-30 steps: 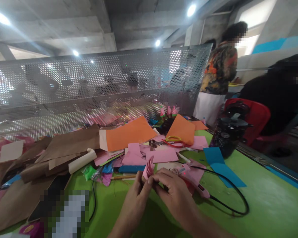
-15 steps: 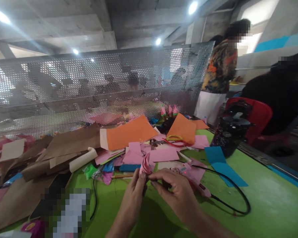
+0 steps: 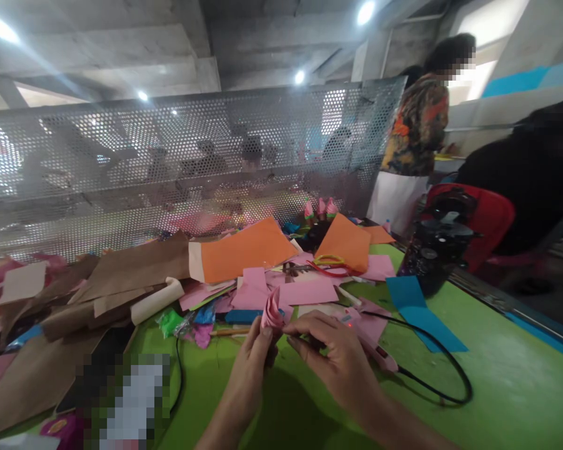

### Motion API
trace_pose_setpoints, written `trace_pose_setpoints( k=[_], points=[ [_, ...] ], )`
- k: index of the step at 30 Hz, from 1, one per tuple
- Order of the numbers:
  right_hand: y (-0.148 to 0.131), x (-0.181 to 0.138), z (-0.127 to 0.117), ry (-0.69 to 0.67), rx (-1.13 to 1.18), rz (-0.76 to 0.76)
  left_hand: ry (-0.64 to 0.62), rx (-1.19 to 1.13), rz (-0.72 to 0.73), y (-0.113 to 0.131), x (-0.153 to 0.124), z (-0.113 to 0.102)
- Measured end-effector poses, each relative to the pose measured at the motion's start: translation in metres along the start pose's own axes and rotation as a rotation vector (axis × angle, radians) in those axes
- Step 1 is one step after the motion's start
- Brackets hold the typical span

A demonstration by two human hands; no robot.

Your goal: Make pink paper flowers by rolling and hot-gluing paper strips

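My left hand [image 3: 253, 369] pinches a small rolled piece of pink paper [image 3: 271, 312] and holds it upright above the green table [image 3: 497, 387]. My right hand [image 3: 333, 353] is beside it, fingers curled toward the base of the pink roll and touching it. Just behind my right hand lies a pink glue gun [image 3: 370, 340] with a black cord [image 3: 441, 369] looping to the right.
Brown, orange and pink paper sheets [image 3: 244, 250] are piled across the back of the table. Red-handled scissors [image 3: 331, 267] and a blue sheet [image 3: 417, 312] lie on the right, near a black bottle [image 3: 434, 247]. A perforated metal screen [image 3: 192, 162] stands behind. People stand and sit at right.
My hands shifted slightly. The pink roll turned a little in my fingers and sits a bit lower and to the left. Nothing else moved.
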State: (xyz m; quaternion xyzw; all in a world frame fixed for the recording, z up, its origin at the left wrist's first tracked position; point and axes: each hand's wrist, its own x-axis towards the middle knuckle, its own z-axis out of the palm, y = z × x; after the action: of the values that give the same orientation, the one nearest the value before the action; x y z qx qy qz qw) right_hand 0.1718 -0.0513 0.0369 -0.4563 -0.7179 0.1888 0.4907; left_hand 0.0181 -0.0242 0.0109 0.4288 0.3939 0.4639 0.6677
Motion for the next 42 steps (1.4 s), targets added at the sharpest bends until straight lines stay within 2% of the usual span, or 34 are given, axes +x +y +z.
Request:
trace_pose_setpoints(
  k=[11, 23, 35, 39, 42],
  points=[
    [-0.0001, 0.0006, 0.0002, 0.044, -0.022, 0.009, -0.042, -0.064, -0.014, 0.0001, -0.0001, 0.0021],
    [0.0020, -0.0020, 0.0021, 0.072, -0.121, -0.085, -0.118, 0.048, -0.024, -0.0010, 0.0006, 0.0001],
    [0.0006, -0.0060, 0.0043, 0.061, -0.383, -0.241, 0.002, 0.019, -0.079, -0.0023, 0.0002, -0.0008],
    [0.0017, -0.0053, 0.0040, 0.048, -0.387, -0.242, 0.007, 0.005, -0.083, -0.0024, 0.0016, -0.0002],
    [0.0013, -0.0037, 0.0026, 0.039, -0.292, -0.192, -0.013, 0.007, -0.085, -0.0006, 0.0014, 0.0002]
  ],
)
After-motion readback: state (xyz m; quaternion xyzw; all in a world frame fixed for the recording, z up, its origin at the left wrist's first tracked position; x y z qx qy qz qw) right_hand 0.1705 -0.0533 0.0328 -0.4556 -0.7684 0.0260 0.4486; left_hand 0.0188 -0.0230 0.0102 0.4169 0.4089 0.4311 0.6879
